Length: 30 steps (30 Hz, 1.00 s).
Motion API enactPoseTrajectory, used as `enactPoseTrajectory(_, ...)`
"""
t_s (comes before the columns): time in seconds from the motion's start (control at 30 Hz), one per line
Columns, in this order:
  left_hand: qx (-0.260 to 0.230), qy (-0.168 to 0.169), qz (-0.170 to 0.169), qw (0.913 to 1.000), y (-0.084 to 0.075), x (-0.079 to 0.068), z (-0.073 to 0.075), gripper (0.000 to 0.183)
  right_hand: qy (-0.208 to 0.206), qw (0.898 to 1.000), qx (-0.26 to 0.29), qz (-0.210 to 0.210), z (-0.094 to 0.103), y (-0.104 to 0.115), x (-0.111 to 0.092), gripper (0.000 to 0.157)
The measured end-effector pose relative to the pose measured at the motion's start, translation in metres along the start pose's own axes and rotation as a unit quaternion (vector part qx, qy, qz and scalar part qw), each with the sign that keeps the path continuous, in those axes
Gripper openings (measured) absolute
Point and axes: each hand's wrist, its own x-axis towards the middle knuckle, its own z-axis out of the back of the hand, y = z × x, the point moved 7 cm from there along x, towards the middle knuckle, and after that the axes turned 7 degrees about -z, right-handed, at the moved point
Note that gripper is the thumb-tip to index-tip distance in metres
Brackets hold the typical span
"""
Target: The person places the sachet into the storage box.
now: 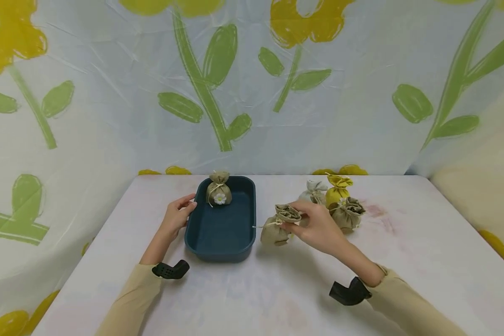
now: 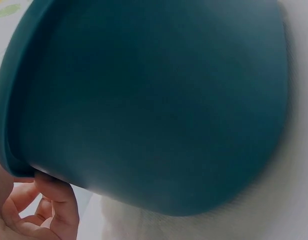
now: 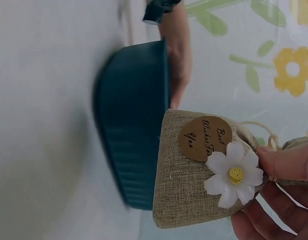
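Observation:
My left hand (image 1: 178, 215) grips the left rim of a dark teal rectangular tub (image 1: 224, 231); in the left wrist view its fingers (image 2: 63, 202) curl under the lip. A tan cloth drawstring pouch (image 1: 219, 189) with a white flower stands at the far end inside the tub. To the right of the tub, my right hand (image 1: 321, 228) pinches another tan pouch (image 1: 273, 232) by its gathered neck, holding it just above the table. In the right wrist view this pouch (image 3: 179, 185) shows a white fabric flower and a round brown tag reading "Best Wishes For You".
Behind my right hand stand a tan pouch (image 1: 347, 218), a yellow pouch (image 1: 338, 186) and a pale grey pouch (image 1: 312, 187), close together. All of it is on a pale table (image 1: 252, 298) against a flower-printed cloth (image 1: 353, 126). Each wrist carries a black camera mount.

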Motion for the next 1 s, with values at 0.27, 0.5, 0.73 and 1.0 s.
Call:
enactPoseTrajectory(0.27, -0.001, -0.006, 0.003, 1.0000, 0.002, -0.003, 0.001, 0.044, -0.032, 0.999, 0.002, -0.003, 0.003, 0.019, 0.018, 0.029)
enactPoseTrajectory(0.5, -0.012, 0.001, -0.003, 0.9999, 0.000, 0.000, -0.001, 0.044, -0.044, 0.998, 0.046, -0.021, -0.005, 0.023, 0.040, 0.026)
enactPoseTrajectory(0.73, -0.007, 0.004, -0.016, 0.9998, -0.005, 0.002, 0.000, 0.044, -0.043, 0.995, 0.090, -0.026, -0.019, 0.024, 0.066, 0.030)
enactPoseTrajectory(1.0, -0.016, 0.001, -0.009, 0.9998, 0.000, 0.002, -0.001, 0.044, -0.023, 0.992, 0.112, -0.050, -0.037, 0.021, 0.088, 0.027)
